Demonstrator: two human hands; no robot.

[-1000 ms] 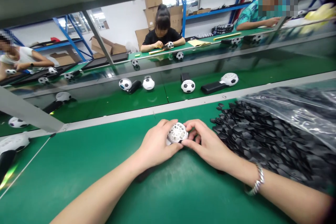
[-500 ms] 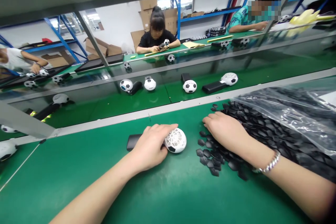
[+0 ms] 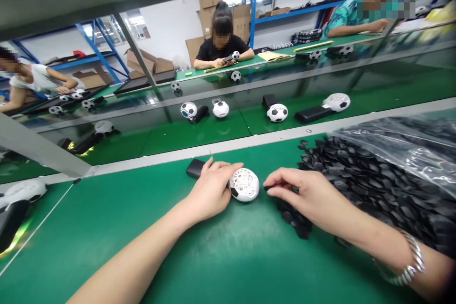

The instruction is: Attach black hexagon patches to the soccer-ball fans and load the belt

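Observation:
On the green worktop (image 3: 213,251) lies a soccer-ball-headed device (image 3: 245,184), with a white openwork ball and a black handle (image 3: 195,168). My left hand (image 3: 212,190) is closed round its neck, hiding where ball and handle meet; thumb and fingers press the ball's left side. Just right of the ball, apart from it, my right hand (image 3: 299,190) pinches a small black panel piece (image 3: 267,188) between thumb and fingers. Behind and beneath that hand spreads a heap of black pentagonal panel pieces (image 3: 374,199), some loose at its near left edge.
A clear plastic bag (image 3: 402,152) covers the heap's far side. Beyond a metal rail (image 3: 171,149), a green conveyor (image 3: 228,128) carries several similar devices. Another such device (image 3: 24,194) lies at the far left. People (image 3: 221,42) sit working across the line.
My right hand has lifted off the heap and moved towards the ball with a black panel piece in its fingertips. My left hand still holds the device, its handle now angled differently.

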